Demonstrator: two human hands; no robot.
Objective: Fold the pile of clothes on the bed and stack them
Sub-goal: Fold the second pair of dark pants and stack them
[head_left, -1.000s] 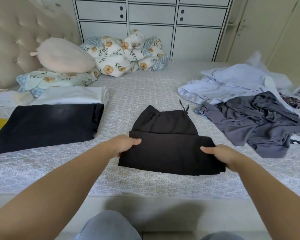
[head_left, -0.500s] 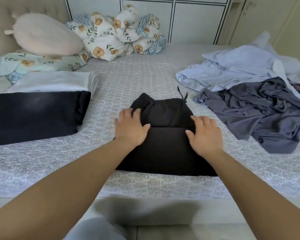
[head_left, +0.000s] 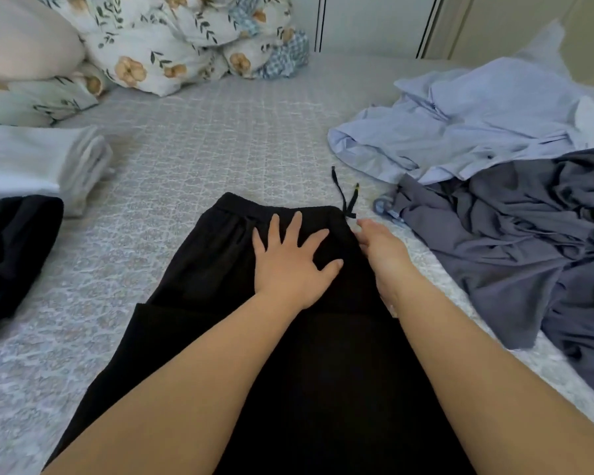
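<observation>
Fingers [head_left: 297, 231] of our left hand [head_left: 294, 265] splay flat on matte black shorts [head_left: 220, 269].
Our right hand [head_left: 383, 250] edges the waistband; its fingers' state we cannot tell.

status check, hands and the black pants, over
Left hand flat on black pants. Right hand at their right edge, grip unclear. Unfolded pile alongside.

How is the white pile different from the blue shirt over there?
The white pile is neatly folded, with layered edges; the blue shirt lies crumpled. The white pile sits on the left of the bed; the blue shirt sits on the right, partly over a gray garment. Both rest untouched on the bed.
</observation>
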